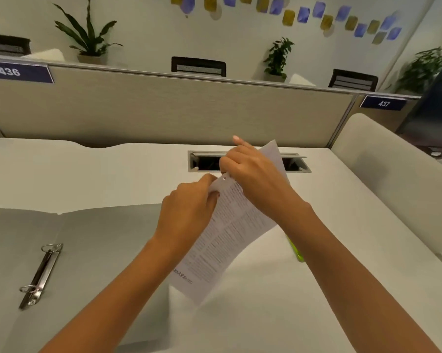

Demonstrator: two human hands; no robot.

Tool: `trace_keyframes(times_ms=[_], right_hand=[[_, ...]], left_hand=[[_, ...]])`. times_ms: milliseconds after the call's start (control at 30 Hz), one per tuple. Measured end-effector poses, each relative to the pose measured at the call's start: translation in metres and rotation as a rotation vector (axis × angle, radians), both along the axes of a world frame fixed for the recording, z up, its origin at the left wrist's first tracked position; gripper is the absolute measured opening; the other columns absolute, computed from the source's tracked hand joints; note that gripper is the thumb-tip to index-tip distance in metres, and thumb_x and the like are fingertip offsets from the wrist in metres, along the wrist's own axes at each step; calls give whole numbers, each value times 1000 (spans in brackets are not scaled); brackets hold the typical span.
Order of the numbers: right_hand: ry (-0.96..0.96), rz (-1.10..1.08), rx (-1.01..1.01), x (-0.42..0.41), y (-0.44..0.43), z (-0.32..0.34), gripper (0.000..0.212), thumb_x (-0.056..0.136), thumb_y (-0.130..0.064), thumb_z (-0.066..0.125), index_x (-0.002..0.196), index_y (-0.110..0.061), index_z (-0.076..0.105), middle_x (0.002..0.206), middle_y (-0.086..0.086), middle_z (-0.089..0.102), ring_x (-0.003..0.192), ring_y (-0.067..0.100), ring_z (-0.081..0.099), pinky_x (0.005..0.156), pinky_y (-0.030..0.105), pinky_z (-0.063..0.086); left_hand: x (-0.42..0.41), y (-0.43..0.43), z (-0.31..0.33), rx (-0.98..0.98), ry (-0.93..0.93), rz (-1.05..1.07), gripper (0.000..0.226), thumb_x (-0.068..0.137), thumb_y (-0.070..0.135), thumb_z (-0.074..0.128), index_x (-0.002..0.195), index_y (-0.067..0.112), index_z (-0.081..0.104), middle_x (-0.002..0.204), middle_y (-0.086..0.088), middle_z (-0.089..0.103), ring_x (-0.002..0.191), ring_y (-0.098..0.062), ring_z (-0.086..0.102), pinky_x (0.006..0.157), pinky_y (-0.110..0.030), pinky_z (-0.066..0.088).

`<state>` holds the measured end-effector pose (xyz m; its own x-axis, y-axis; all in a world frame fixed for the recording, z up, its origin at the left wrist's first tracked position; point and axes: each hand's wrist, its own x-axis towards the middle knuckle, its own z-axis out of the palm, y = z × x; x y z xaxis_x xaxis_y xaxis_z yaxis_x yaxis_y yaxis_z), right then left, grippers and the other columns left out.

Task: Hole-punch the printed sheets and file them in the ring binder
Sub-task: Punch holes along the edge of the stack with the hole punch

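Two bare forearms reach in from the lower edge and meet above the middle of the white surface. Left hand: fingers curled shut, pinching the upper left edge of the printed sheets close to a punched hole that shows near the top margin. Right hand: laid over the top of the same sheets, thumb and bent fingers gripping them, index finger extended and pointing away from the camera. Sheets are held tilted and lifted off the surface, lower corner toward the camera, print facing up. Grey ring binder lies open and flat at left, well apart from the sheets; its metal ring mechanism shows two rings, which appear closed. Yellow-green object, mostly hidden behind the right forearm, lies on the surface just beside the sheets; what it is cannot be told. Recessed cable tray sits in the surface beyond the hands, before a beige partition bearing labels 436 and 437.
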<state>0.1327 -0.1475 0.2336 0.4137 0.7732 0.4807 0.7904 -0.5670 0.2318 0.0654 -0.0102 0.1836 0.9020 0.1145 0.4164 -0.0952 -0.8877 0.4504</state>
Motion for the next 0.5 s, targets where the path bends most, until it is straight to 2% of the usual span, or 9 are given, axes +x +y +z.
trace_keyframes(times_ms=[67,133,167,267,333,367,433,500], right_hand=[[-39,27,-11,2,-1,-3,15,76,2,73,88,-6,69,96,14,72,111,32,63,117,48,24],[-17,-60,5,1,-3,-10,34,79,-2,74,111,-8,66,123,14,65,137,33,42,120,51,18],[15,-104,43,0,-5,-15,47,79,-4,74,124,-9,61,136,14,57,143,32,32,121,50,15],[185,-160,296,-7,-14,-34,63,83,-8,70,140,-12,45,154,11,35,148,28,19,121,44,17],[324,-227,478,-12,-22,-53,62,88,-10,65,144,-15,38,157,6,28,148,23,17,120,38,20],[415,-274,577,-16,-25,-65,61,90,-14,63,145,-18,36,157,3,28,147,20,20,117,33,22],[604,-400,779,-24,-30,-90,58,92,-24,62,143,-23,35,152,-1,36,139,15,33,108,28,30],[863,-562,939,-28,-38,-112,54,91,-31,62,139,-24,38,145,-2,45,130,17,46,102,31,39]], left_hand=[[-1,2,-5,-150,12,-44,27,97,40,46,97,19,63,80,5,68,62,-10,61,54,-20,49],[-3,5,-12,-295,0,-49,22,95,36,54,97,19,68,82,8,69,64,-6,63,56,-12,48],[-4,8,-15,-379,12,-43,19,94,35,56,97,21,70,81,10,69,64,-5,63,53,-10,47],[-8,18,-29,-659,83,-14,15,91,34,61,91,25,73,78,9,74,65,-4,68,55,-15,51],[-11,22,-38,-828,131,23,14,90,32,62,92,26,75,79,5,76,71,-11,71,65,-31,58],[-12,23,-43,-905,152,38,13,90,30,63,93,25,75,81,3,76,73,-16,72,67,-34,59],[-13,22,-51,-1055,175,54,12,90,24,64,94,21,75,81,2,77,73,-17,73,60,-26,57],[-13,19,-57,-1174,198,66,13,89,22,65,97,18,74,84,2,77,73,-14,73,54,-17,52]])
